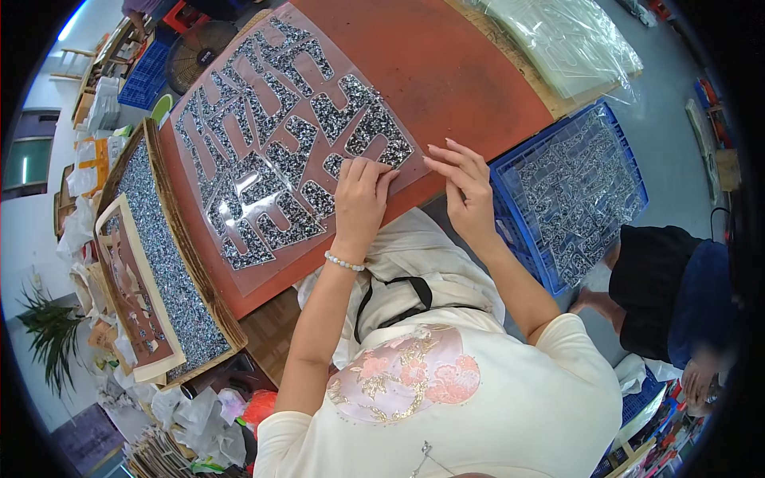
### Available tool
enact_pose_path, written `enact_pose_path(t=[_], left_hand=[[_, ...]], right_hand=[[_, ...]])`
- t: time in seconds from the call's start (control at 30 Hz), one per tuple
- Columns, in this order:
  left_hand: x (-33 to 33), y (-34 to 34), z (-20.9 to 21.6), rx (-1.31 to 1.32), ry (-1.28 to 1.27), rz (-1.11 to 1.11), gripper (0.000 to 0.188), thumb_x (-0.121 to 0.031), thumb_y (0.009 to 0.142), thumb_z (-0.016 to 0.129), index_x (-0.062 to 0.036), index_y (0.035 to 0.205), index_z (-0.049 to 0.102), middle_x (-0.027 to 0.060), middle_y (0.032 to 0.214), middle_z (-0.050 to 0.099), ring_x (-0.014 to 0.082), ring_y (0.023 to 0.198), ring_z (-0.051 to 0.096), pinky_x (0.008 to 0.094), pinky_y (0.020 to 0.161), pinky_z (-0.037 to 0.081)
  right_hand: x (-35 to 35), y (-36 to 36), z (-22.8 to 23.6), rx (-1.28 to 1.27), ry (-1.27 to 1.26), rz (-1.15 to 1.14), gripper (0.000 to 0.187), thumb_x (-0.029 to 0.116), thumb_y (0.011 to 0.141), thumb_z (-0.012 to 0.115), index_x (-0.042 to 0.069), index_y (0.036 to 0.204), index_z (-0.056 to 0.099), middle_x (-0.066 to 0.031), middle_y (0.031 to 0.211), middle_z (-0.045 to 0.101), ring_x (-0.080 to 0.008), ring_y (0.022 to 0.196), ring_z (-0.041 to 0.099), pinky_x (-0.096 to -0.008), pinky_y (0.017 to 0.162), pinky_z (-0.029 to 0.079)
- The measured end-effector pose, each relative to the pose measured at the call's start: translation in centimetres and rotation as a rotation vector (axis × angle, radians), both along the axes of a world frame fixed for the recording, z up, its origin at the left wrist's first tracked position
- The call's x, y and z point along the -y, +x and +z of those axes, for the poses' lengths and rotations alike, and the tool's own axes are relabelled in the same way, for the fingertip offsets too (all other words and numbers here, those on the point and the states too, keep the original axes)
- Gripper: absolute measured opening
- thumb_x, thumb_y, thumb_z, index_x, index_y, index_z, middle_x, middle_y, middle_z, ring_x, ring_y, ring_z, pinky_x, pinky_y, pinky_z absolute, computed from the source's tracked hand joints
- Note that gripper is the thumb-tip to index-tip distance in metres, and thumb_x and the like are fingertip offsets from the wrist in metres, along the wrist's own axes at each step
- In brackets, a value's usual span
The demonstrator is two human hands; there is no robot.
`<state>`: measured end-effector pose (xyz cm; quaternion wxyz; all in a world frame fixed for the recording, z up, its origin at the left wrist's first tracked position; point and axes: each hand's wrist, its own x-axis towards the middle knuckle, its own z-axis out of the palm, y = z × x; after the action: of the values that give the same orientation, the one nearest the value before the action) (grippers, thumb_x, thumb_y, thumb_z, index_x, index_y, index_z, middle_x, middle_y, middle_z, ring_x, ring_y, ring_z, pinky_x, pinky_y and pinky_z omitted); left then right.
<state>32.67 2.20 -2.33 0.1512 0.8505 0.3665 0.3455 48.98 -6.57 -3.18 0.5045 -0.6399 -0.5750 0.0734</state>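
A clear plastic sheet [325, 155] bearing black, white and bluish glittery shapes lies on a red-brown tabletop [430, 60]. At the sheet's near right corner, my left hand [362, 195] has its fingers curled together and touching the sheet. What its fingertips hold, if anything, is hidden. A beaded bracelet [344, 262] circles that wrist. My right hand [468, 191] hovers just right of the corner, by the table's edge, its fingers extended and apart with nothing visible in them.
A wooden tray [231, 319] of glitter flakes, with a cut-out stencil frame [151, 287] on it, stands at left. At right, a blue crate [550, 275] holds glitter-patterned sheets. Clear plastic sheets [558, 40] are stacked behind. Another person [661, 295] is at far right.
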Motion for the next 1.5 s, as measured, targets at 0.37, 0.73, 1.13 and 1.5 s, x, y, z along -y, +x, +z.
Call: enact_pose_path(t=[0.37,0.73,1.13,1.5], left_hand=[[-1.5,2.2,-0.4,-0.016,0.058,-0.093,0.009,-0.007,0.080,0.070,-0.0034,0.087,0.066,0.0084,0.082,0.057,0.0272,0.080,0.054,0.0376,0.073,0.046],[-1.7,1.4,0.3,0.047,0.038,0.103,0.025,-0.005,0.087,0.063,-0.0048,0.111,0.069,0.0114,0.095,0.058,0.0285,0.090,0.053,0.0371,0.080,0.045],[0.7,-20.9,4.8,0.022,0.008,0.836,0.017,-0.014,0.092,0.064,-0.0053,0.105,0.070,0.0095,0.096,0.062,0.0224,0.091,0.056,0.0327,0.078,0.046],[10.8,-30.9,5.0,0.137,0.029,1.117,0.020,-0.019,0.093,0.064,-0.0001,0.089,0.063,0.0072,0.083,0.057,0.0204,0.077,0.051,0.0324,0.066,0.042]], right_hand=[[-0.4,0.7,-0.4,0.033,-0.036,-0.010,0.037,-0.008,0.079,0.053,0.008,0.107,0.072,-0.0040,0.122,0.064,-0.0273,0.123,0.051,-0.0405,0.104,0.036],[-3.8,-0.4,0.1,0.335,-0.090,0.019,0.039,-0.003,0.078,0.052,0.001,0.114,0.067,-0.0066,0.137,0.054,-0.0310,0.134,0.039,-0.0482,0.111,0.028],[-7.7,-3.2,5.5,1.341,-0.371,0.295,0.031,0.017,0.084,0.052,-0.001,0.097,0.073,-0.0163,0.133,0.056,-0.0346,0.134,0.040,-0.0465,0.115,0.023],[-3.6,-3.4,2.6,0.773,-0.103,0.174,0.037,0.002,0.080,0.053,-0.009,0.114,0.062,-0.0131,0.138,0.051,-0.0335,0.135,0.038,-0.0457,0.111,0.030]])
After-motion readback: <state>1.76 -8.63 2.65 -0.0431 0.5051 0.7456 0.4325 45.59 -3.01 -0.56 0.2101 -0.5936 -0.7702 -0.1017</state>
